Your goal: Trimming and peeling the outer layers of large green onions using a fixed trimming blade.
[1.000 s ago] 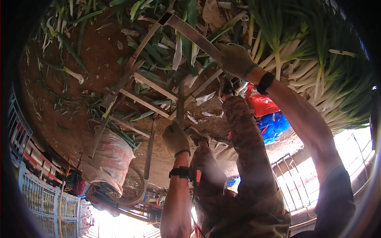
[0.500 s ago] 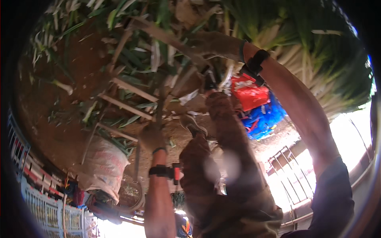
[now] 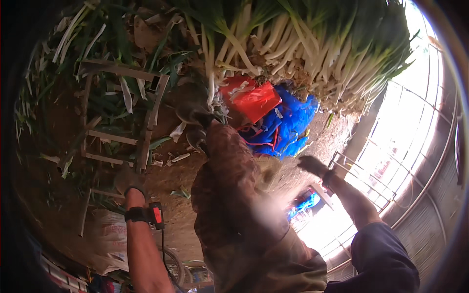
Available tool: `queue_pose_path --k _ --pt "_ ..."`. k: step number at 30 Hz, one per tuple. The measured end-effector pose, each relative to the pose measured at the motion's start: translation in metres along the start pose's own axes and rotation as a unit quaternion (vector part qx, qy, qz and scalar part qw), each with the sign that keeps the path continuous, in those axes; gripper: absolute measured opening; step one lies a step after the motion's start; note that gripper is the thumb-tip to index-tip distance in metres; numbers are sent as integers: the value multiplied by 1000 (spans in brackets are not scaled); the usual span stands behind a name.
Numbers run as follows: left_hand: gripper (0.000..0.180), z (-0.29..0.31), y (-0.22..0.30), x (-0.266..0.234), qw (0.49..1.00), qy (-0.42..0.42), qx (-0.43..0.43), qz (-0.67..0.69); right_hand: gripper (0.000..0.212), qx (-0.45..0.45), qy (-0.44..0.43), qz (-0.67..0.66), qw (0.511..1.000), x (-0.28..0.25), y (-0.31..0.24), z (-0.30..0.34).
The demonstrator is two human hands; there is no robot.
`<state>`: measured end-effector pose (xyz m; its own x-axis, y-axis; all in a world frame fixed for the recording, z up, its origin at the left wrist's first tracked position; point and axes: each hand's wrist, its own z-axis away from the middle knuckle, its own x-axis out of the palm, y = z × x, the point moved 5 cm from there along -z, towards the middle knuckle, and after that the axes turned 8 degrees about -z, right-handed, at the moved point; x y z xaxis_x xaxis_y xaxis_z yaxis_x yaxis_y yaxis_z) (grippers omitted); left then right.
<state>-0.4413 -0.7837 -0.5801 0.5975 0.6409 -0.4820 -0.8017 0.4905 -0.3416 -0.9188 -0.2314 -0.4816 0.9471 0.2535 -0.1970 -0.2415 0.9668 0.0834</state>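
Note:
My left hand (image 3: 129, 180), in a dim brownish glove, is closed at the near end of a ladder-like wooden frame (image 3: 112, 138); its fingers are partly lost in shadow. The frame stands over brown soil strewn with loose green leaves (image 3: 115, 102). Out to the right, my right hand (image 3: 313, 166), in a dark glove, holds nothing and has its fingers stretched leftward. It is apart from the frame, close to a low rack of thin metal bars (image 3: 349, 177).
White-stalked leeks (image 3: 293, 46) are heaped at the back right. Before them lie a red bag (image 3: 251, 99) and blue plastic bags (image 3: 288, 124). A pale sack (image 3: 110, 239) and a wheel (image 3: 172, 263) are at the lower left. My shoe (image 3: 197, 138) rests on the soil.
My right hand has left the wooden frame's far end and swung down to the right. My left hand and the frame appear farther left. The view has shifted toward the leeks and bags.

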Motion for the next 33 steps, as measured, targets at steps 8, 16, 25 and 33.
queue_pose_path --k 8,16,25,33 --pt "60 -2 1 -12 996 82 1 43 35 -258 81 77 960 31 -44 -14" --pt "44 2 -8 -8 981 108 -36 158 40 -250 71 -88 962 49 -151 -122" --pt "31 13 -31 -2 787 147 -143 582 42 -252 -28 247 935 188 -93 -184" --pt "26 -5 -85 9 882 77 -112 452 41 -520 -131 164 828 251 -135 -167"
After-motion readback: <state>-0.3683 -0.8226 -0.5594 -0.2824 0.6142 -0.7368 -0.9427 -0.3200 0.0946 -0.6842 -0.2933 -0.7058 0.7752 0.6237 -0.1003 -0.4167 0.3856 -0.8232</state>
